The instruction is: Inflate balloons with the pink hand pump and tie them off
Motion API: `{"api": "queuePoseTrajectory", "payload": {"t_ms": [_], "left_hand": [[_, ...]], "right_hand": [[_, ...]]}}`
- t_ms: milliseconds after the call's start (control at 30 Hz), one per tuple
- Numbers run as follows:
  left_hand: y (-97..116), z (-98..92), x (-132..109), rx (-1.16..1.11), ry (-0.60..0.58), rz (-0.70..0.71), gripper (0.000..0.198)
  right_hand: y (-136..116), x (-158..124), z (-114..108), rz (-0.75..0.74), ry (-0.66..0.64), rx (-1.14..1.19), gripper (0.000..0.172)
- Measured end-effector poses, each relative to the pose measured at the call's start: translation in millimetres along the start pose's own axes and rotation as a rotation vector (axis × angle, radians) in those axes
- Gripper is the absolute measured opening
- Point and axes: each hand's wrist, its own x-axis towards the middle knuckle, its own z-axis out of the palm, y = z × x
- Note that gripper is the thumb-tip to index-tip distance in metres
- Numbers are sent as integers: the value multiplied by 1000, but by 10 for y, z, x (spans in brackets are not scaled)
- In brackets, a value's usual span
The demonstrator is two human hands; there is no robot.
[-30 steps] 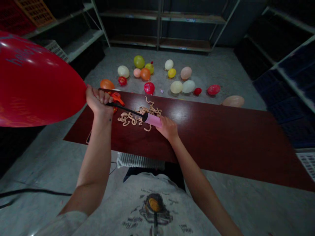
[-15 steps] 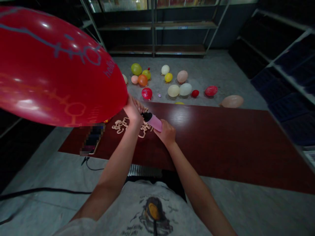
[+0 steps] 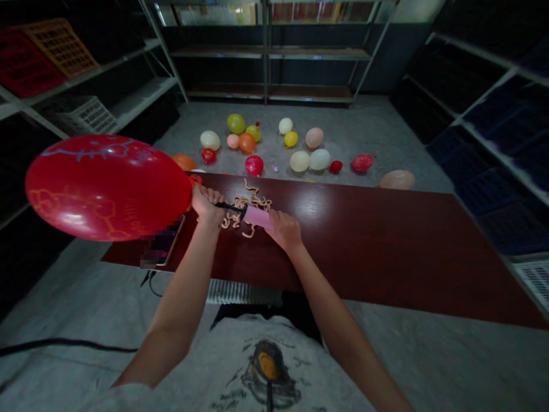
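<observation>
Dark red-brown wooden table (image 3: 386, 246); glossy red printed oval balloon (image 3: 107, 191) overhangs its left edge, neck end inside closed left hand (image 3: 208, 206). Right hand (image 3: 285, 230) wrapped round pink cylindrical pump (image 3: 258, 217), inboard of far edge. Hands parted over last half-second, baring more black rod (image 3: 230, 206): presumably mid-pumping.

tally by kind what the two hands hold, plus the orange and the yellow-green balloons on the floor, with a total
Large red balloon in hand: 1
Pink-and-black balloon pump in hand: 1
Orange balloons on the floor: 2
Yellow-green balloons on the floor: 2
Total: 6
</observation>
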Motion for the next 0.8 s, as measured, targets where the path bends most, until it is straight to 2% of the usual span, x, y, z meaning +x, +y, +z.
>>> {"api": "queuePoseTrajectory", "payload": {"t_ms": [233,400,500,600,700,800], "left_hand": [[597,-166,216,-4,-15,96,49],[879,-51,158,49,-94,192,50],[876,162,27,94,-159,224,53],[779,430,-109,118,-199,272,58],[607,665,-209,140,-245,296,60],[318,803,-273,158,-280,252,61]], "right_hand": [[-4,9,23,-38,63,18,38],[-24,10,52,-42,124,108,35],[-7,4,52,5,127,190,36],[27,-6,28,78,118,256,38],[47,-9,2,141,106,293,41],[48,-1,-13,189,102,319,43]]}}
